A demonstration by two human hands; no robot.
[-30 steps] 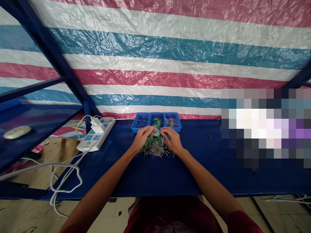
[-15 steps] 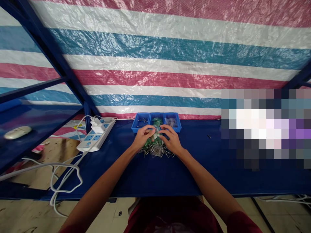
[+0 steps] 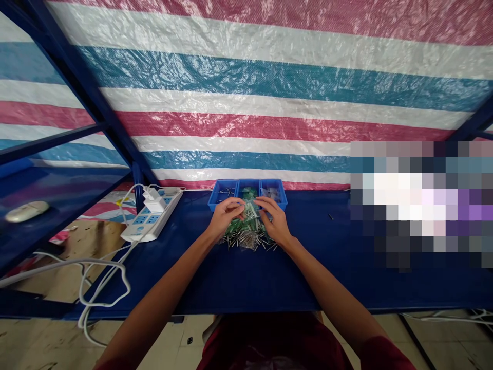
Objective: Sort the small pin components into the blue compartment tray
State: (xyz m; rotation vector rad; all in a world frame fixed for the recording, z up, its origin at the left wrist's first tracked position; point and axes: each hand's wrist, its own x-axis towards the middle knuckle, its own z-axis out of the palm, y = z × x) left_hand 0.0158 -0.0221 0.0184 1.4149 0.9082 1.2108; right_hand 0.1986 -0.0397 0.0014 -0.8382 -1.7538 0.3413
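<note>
My left hand [image 3: 227, 215] is over the left side of a pile, its thumb and fingers pinched together; what they hold, if anything, is too small to name. Facing it, my right hand [image 3: 274, 218] curves over the pile's right side with thumb and fingertips apart. Between and below the hands lie small green and clear packets [image 3: 250, 222]. Many thin dark metal pins or screws [image 3: 235, 239] are scattered along the pile's near side, around a crumpled clear plastic bag [image 3: 249, 240].
Behind the pile stands a blue three-compartment tray [image 3: 284, 201] with metal pieces, green packets and clear packets. A white power strip [image 3: 148, 228] with cables lies left. One small dark piece [image 3: 330, 217] rests on the blue table [image 3: 246, 288]. The right side is pixelated.
My right thumb has drawn back from the fingertips, and the gap between my hands is slightly wider. More of the packets shows between them.
</note>
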